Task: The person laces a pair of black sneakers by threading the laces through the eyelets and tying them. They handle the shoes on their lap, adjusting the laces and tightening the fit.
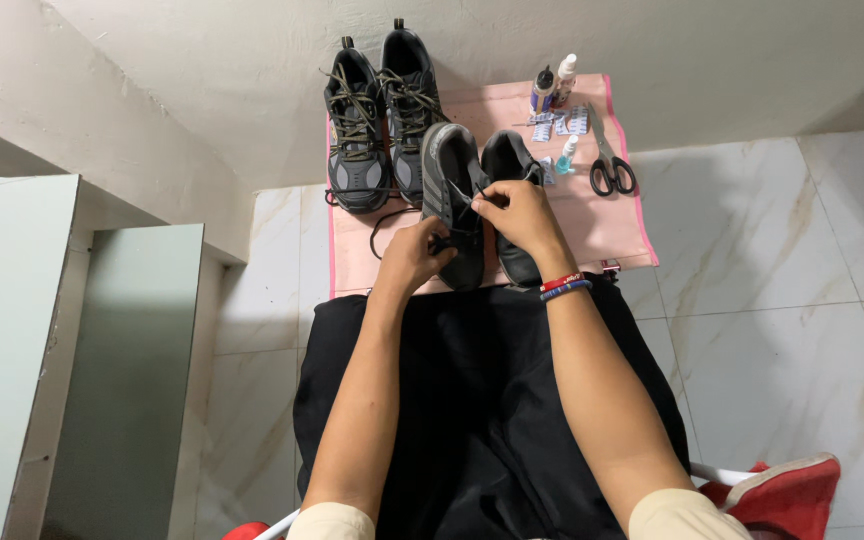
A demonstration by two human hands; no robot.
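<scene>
Both hands pinch the lace: left hand [414, 255] low, right hand [514, 210] higher, on the grey shoe [455, 200] lying on the pink cloth [602, 230]; lacing seems midway, needing careful threading through eyelets

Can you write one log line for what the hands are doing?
left hand: on grey lace-up shoe | right hand: pinching its black lace | under: pink cloth mat

A second pair of laced shoes [382, 115] stands on the pink mat [612, 225] against the wall. Two small bottles [553, 84], blister packs [562, 125] and scissors [609, 160] lie at the mat's far right. Red shoe [787, 490] on marble floor [782, 300].
</scene>
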